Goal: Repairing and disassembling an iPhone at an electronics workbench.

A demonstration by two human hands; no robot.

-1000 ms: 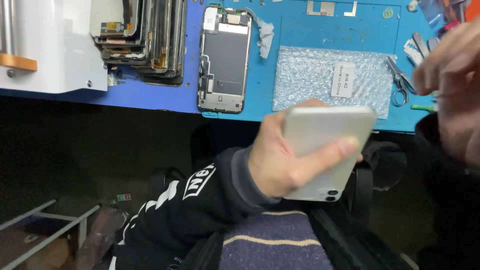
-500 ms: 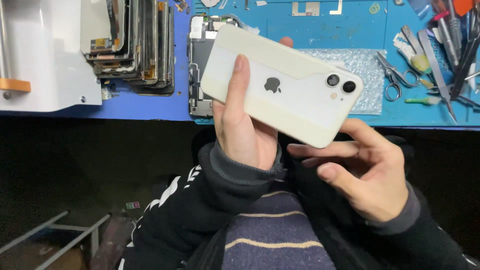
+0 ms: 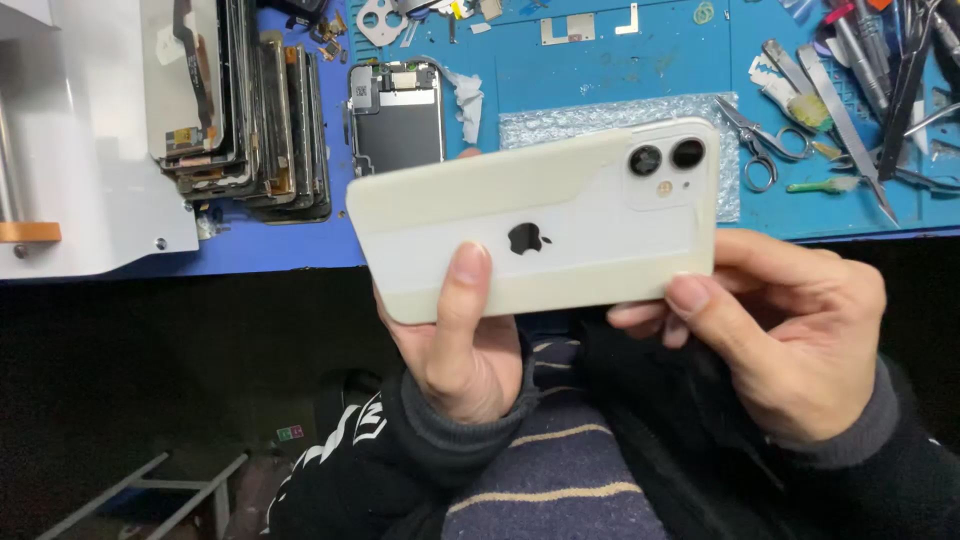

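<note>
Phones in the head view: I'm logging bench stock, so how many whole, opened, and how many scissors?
White phone, whole, held by left hand and right hand: 1
Opened phone on blue mat: 1
Scissors: 1
Total: 3

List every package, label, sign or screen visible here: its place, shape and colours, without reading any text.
Bubble-wrap pouch: on blue mat behind the white phone, rectangular, clear-silvery.
Stacked screen panels: upper left, dark, on edge.
Small label: lower left, square, pale with red-green marks.
</note>
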